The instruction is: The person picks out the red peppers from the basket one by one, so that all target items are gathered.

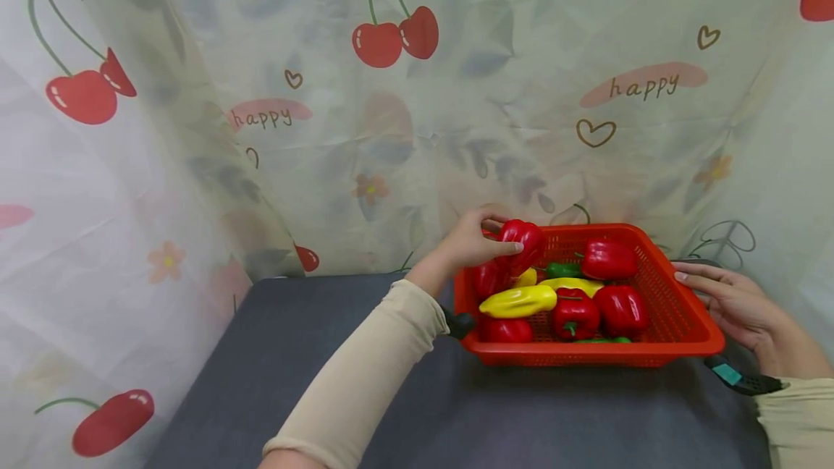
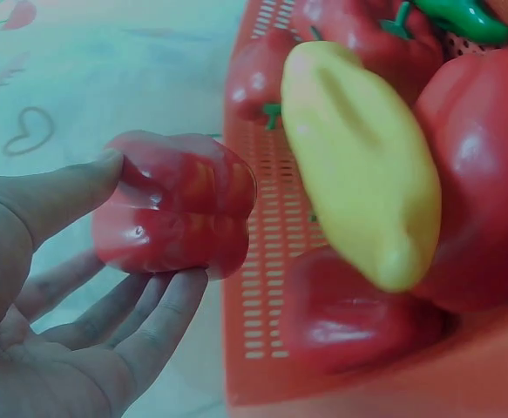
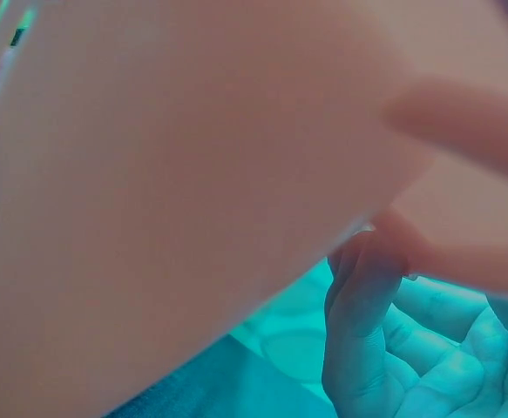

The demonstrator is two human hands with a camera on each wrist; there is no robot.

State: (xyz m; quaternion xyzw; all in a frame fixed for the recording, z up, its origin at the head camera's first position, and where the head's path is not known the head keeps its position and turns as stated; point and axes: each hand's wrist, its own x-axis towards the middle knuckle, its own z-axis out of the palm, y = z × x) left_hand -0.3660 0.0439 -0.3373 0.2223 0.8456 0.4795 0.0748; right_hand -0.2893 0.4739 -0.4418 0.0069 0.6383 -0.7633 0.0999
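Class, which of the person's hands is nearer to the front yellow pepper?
Left. The left hand is behind and left of the front yellow pepper, holding a red bell pepper; the right hand is farther away, at the right side of the red basket.

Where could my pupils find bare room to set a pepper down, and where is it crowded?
Bare table lies left of the left sleeve and right of it, before the basket. The basket's left part is crowded: red peppers and yellow peppers bunch near the left hand. The right hand occupies the right rim.
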